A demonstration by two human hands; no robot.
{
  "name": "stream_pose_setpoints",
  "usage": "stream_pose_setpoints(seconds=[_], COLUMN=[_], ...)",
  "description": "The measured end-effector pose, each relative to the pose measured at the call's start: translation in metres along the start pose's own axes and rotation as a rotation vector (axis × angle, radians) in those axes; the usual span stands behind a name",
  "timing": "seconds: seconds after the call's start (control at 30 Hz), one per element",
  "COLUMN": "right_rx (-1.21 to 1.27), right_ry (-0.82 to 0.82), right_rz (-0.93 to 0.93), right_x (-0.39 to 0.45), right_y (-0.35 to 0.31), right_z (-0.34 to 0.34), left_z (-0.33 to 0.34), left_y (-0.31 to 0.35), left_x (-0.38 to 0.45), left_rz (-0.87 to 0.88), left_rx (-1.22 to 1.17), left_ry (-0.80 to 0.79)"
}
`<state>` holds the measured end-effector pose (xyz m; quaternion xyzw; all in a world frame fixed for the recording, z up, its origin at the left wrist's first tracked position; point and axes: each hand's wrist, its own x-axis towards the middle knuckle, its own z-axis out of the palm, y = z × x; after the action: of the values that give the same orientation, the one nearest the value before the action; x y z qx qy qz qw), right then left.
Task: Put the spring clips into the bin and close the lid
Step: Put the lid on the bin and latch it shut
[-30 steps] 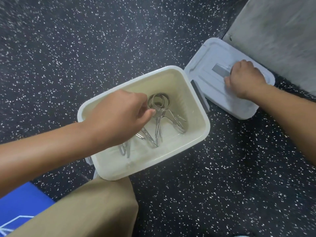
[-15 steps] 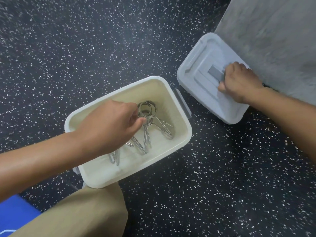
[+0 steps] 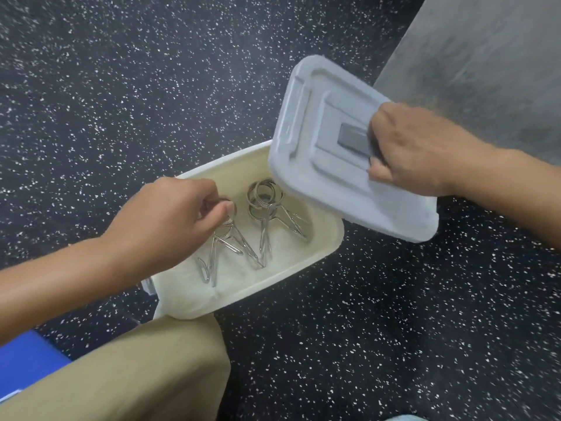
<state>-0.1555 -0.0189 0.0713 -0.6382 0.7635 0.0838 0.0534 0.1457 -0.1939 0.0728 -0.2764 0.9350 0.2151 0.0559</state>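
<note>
On the dark speckled floor sits a cream bin with several metal spring clips lying inside. The left hand reaches into the bin, its fingertips pinched on the ring of one clip. The right hand grips the grey handle of the pale lid, held tilted over the bin's far right corner.
</note>
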Motion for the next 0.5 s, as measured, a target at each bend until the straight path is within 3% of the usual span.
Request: stream_pose_setpoints(seconds=[0.3, 0.5], right_rx=[-0.171, -0.23], right_ry=[-0.011, -0.063], right_rz=[-0.212, -0.304], right_x=[0.037, 0.056], right_y=[-0.069, -0.121], right_z=[-0.013, -0.022], left_z=[-0.018, -0.022], left_y=[-0.044, -0.078], left_x=[-0.02, -0.039], left_rz=[-0.052, -0.088], left_rx=[0.092, 0.082], left_ry=[0.04, -0.016])
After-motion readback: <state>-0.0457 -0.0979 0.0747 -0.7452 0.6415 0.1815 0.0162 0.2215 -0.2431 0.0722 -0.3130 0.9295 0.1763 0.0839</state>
